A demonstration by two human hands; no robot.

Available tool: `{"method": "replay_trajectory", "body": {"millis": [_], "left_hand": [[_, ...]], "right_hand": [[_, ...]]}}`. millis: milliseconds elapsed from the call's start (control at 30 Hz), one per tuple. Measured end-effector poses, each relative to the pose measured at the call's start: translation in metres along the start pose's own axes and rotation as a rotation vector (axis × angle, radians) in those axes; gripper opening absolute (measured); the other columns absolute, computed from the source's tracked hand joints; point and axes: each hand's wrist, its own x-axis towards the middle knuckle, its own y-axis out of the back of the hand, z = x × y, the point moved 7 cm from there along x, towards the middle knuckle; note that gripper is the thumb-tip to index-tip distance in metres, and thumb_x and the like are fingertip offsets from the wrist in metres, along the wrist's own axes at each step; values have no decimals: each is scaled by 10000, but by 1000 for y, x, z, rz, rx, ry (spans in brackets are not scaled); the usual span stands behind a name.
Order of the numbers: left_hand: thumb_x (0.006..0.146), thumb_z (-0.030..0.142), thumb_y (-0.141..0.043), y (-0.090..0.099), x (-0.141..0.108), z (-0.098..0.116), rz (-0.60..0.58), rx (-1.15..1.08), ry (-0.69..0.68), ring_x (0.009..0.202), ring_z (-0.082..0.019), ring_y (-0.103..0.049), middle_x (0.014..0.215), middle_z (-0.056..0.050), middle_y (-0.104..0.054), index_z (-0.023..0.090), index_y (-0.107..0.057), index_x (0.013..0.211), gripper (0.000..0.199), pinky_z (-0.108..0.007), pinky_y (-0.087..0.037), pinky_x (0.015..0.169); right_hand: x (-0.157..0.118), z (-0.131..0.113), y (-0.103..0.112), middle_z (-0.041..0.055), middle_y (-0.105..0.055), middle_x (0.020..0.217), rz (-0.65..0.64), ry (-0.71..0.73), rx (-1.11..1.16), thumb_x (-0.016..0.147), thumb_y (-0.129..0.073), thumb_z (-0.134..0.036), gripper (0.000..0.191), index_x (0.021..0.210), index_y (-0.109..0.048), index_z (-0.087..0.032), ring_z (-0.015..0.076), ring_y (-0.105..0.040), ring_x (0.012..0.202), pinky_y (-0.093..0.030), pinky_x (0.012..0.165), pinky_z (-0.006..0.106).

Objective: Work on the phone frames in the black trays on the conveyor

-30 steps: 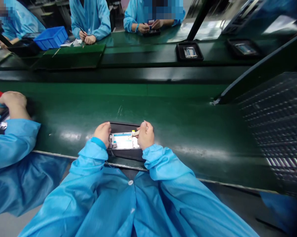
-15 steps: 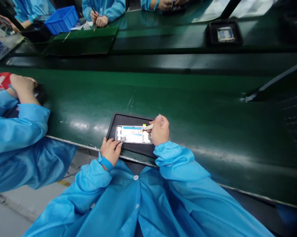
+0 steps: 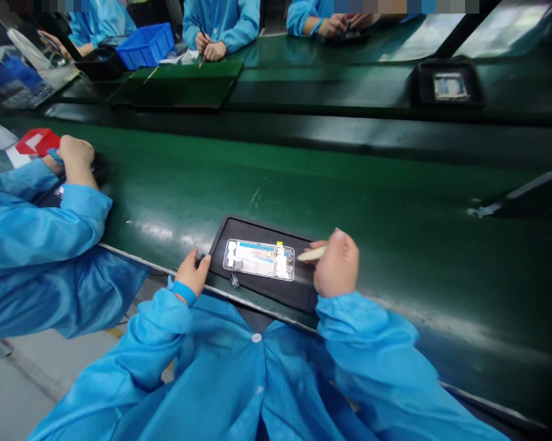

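Observation:
An opened smartphone (image 3: 257, 260), its inside parts and white frame showing, lies in a shallow black tray (image 3: 267, 293). A flex cable (image 3: 234, 280) sticks out past the phone's lower left edge. My left hand (image 3: 192, 274) is closed on the tray's left edge, some fingers hidden. In my right hand (image 3: 336, 266) is a cream-coloured pointed stick (image 3: 311, 253), its tip just right of the phone and apart from it. That hand is over the tray's right end; whether it also touches the tray, I cannot tell.
A co-worker's hand (image 3: 76, 156) works at the left beside a red object (image 3: 38, 142). Across the green bench (image 3: 188, 177) are a blue bin (image 3: 145, 46), other people's hands and a black tray (image 3: 478, 86) holding a device. A dark stand (image 3: 524, 190) rises at the right.
My right hand has drawn the stick rightward off the phone. My left hand has gone from the phone's lower left corner to the tray's left edge. The camera view has shifted.

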Motion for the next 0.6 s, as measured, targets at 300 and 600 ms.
{"method": "replay_trajectory", "body": {"millis": [300,600], "left_hand": [[629,492,-595,-36,0,30,-493,-272,116,307,-129,-411,373,16,-462,179,-587,601,314,-225,-304,309],[726,453,-536,7,30,37,-356,-687,220,286,-61,-286,350,58,-360,160,-474,609,321,-154,-146,281]], "right_hand": [[12,26,67,-30,-543,545,227,-216,56,683,-529,-519,373,816,-442,-181,137,-556,481,-428,381,214],[26,35,55,-37,-542,550,159,-264,181,709,-532,-403,279,865,-416,-202,128,-572,512,-496,495,243]]}}
